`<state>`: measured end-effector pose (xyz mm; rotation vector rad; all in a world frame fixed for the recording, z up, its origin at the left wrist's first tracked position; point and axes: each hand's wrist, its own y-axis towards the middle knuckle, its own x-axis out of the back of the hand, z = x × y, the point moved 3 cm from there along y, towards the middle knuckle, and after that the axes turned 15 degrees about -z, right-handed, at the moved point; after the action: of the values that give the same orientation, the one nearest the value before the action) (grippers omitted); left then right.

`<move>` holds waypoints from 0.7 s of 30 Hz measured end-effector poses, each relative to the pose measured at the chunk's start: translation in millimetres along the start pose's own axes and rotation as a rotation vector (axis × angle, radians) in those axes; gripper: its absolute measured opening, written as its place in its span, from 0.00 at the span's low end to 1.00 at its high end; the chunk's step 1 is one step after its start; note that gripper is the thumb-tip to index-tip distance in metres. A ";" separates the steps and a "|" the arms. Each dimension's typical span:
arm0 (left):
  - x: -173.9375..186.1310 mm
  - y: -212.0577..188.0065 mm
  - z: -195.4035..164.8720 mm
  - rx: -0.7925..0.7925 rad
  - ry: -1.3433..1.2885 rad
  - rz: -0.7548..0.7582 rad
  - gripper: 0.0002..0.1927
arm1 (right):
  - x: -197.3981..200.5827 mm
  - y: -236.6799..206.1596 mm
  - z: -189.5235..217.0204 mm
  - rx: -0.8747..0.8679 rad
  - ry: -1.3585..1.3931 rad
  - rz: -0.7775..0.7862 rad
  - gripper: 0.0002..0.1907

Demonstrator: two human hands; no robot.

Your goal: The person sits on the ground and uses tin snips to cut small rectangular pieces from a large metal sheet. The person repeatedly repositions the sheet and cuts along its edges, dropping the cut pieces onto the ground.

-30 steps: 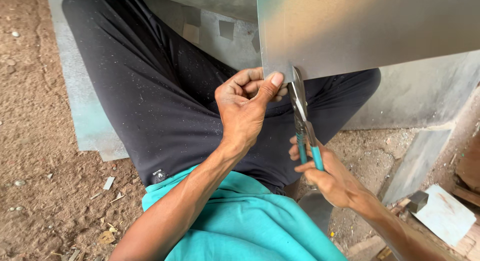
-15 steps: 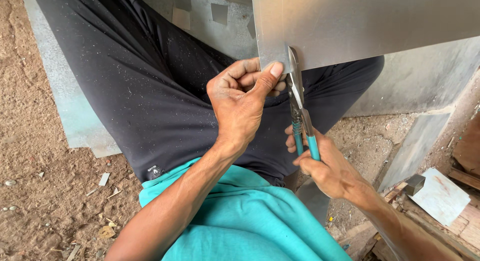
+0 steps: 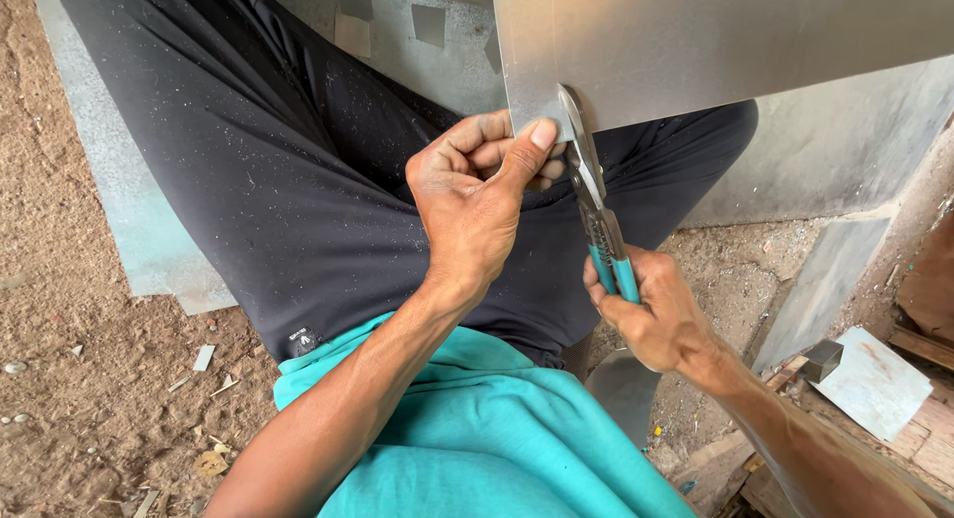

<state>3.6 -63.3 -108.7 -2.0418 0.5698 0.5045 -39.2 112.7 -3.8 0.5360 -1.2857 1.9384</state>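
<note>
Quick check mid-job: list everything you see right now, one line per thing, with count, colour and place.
metal sheet: one, grey, top, lower edge between the shear blades
tin snips: one, steel blades, teal handles, centre
floor sheets: several, pale grey, under the legs and at right
small metal offcut: one, grey, lower right
wood scraps: several, brown, lower right
dirt floor: brown, left
trousers: black, centre
shirt: teal, bottom
left hand: pinching the sheet edge
right hand: closed on the snips handles
</note>
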 end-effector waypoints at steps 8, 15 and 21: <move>-37.1 57.1 -26.2 -0.479 0.362 -0.017 0.21 | 7.2 -1.6 -12.1 0.024 -0.053 -0.011 0.06; -56.6 25.9 9.3 -0.604 0.126 -0.222 0.16 | 37.6 -21.9 -64.0 -0.213 0.161 0.262 0.39; -110.6 -7.0 37.4 -0.293 -0.014 0.020 0.17 | 33.1 -51.2 -129.3 -0.087 0.558 -0.035 0.34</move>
<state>-86.5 -6.2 -60.7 -2.3083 0.5329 0.6447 -14.3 253.5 -3.5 -0.0347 -0.9815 1.8135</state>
